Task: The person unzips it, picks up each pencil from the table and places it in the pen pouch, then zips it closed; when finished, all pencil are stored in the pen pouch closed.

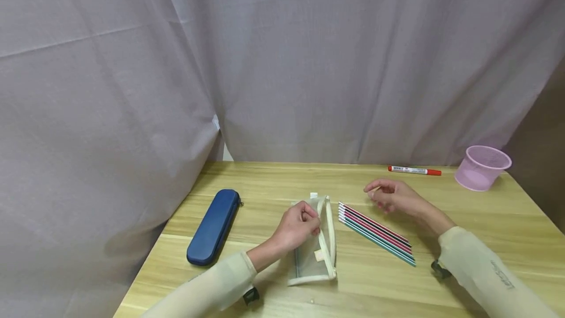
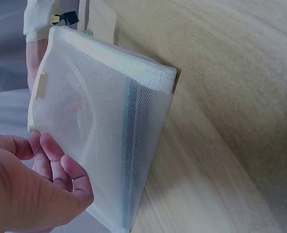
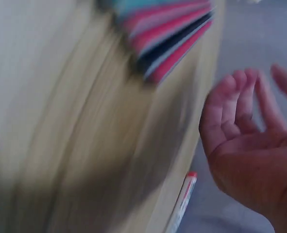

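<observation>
My left hand (image 1: 297,225) pinches the open zip edge of a pale mesh pencil pouch (image 1: 311,261) between thumb and fingers. In the left wrist view the see-through side of the pouch (image 2: 104,102) faces the camera, and a dark teal strip (image 2: 133,126) shows through it along the fold. Raised over the table, my right hand (image 1: 395,196) has loosely bent fingers and holds nothing. Between the two hands lies a slanted row of several pencils (image 1: 375,233), in green, red and black. The same pencils (image 3: 167,34) appear blurred in the right wrist view.
A dark blue zipped pencil case (image 1: 213,227) lies on the left of the wooden table (image 1: 366,288). Along the back edge is a red-capped marker (image 1: 414,171). A pink mesh cup (image 1: 478,171) stands at the back right. Grey curtain (image 1: 300,63) hangs behind the table.
</observation>
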Motion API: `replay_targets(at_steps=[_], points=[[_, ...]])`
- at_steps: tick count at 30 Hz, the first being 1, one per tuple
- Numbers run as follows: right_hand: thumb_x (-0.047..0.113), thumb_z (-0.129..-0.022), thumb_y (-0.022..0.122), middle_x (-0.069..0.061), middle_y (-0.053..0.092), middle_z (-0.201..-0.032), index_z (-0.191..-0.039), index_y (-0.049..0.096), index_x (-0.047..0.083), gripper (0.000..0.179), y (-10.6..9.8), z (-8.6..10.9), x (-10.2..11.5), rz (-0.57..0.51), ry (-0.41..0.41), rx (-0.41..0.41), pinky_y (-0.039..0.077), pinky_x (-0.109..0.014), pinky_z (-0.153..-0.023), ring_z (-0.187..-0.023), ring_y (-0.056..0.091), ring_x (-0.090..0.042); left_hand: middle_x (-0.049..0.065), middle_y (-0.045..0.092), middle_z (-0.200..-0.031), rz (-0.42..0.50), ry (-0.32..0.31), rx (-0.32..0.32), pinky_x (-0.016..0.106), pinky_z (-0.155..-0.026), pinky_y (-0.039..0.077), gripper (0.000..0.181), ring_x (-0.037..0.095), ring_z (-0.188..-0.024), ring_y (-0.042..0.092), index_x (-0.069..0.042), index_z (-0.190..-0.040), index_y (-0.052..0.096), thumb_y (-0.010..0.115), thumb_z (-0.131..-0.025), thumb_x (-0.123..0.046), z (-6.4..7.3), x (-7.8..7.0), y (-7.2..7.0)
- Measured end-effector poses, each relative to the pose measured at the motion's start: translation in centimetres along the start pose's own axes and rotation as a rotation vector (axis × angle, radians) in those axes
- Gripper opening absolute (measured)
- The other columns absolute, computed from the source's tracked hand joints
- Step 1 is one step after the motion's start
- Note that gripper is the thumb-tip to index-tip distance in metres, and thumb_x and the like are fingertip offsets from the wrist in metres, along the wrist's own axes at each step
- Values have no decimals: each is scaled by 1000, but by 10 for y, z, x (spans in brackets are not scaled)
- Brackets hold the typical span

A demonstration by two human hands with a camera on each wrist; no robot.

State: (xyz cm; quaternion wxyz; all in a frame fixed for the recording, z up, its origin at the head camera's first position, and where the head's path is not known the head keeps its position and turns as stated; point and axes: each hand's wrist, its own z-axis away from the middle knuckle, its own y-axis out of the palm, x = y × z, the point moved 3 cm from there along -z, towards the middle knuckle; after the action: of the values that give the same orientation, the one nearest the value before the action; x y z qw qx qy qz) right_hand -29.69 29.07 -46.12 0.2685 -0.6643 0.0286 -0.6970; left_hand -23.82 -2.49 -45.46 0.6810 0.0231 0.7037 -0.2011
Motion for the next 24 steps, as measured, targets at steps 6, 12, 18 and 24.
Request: replay_targets(at_steps=[6, 12, 18, 24], points=[[20, -101, 69, -14, 66, -99, -131, 68, 5, 34, 3, -5, -14, 148, -35, 125, 57, -34, -61, -83, 61, -16, 1, 67, -74, -12, 0, 12, 20, -65, 50, 11, 12, -68, 70, -6, -101, 63, 66, -90, -7, -1, 2, 0], [10, -97, 72, -19, 71, -105, -132, 67, 3, 36, 11, -5, -18, 158, -98, 191, 51, -29, -58, -86, 63, -12, 2, 68, -74, -26, -4, 16, 20, -62, 48, 9, 12, -67, 68, -6, -99, 63, 67, -91, -6, 0, 3, -1], [9, -96, 73, -18, 69, -104, -129, 69, 4, 34, 15, -7, -18, 181, -105, 187, 49, -26, -56, -82, 60, -11, 5, 70, -75, -38, -1, 11, 20, -63, 47, 10, 13, -67, 68, -7, -99, 63, 67, -90, -6, 0, 3, -3], [0, -93, 71, -17, 67, -98, -124, 71, 2, 32, 16, -5, -17, 190, -120, 163, 48, -24, -55, -78, 57, -11, 4, 69, -74, -24, 2, 17, 20, -64, 48, 11, 13, -67, 69, -6, -99, 63, 66, -89, -5, -2, 3, 0]])
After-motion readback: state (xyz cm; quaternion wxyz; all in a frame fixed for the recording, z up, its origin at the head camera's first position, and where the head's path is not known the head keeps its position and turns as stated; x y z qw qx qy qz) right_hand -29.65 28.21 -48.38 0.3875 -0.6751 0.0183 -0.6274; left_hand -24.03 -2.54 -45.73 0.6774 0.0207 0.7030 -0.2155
